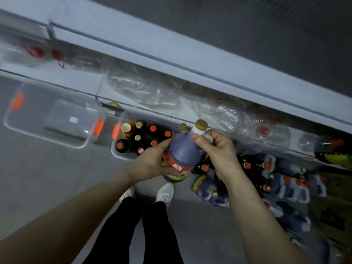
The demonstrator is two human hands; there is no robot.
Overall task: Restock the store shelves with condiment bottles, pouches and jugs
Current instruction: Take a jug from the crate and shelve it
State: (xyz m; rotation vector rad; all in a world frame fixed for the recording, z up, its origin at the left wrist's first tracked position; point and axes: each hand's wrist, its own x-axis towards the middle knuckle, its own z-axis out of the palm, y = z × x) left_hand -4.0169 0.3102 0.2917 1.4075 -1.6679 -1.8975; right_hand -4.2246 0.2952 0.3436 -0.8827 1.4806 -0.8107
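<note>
Restocking looks far from done: a dark plastic jug with a gold cap (pixel 182 155) hangs before the grey metal shelf (pixel 171 50), the left hand (pixel 152 162) with fingers curled round its labelled body and the right hand (pixel 219 149) gripping its neck, while bottles in the clear plastic bin (pixel 114 149) and blue-grey jugs on the floor at right (pixel 291 189) wait.

Dim bluish light, motion blur upper left, wide-angle edge distortion

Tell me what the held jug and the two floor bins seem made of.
Jug: probably frosted translucent plastic, matte; dark liquid shows through its wall. Empty bin and bottle-filled bin: clear rigid plastic, glossy; the floor and bottles show through their walls.
</note>
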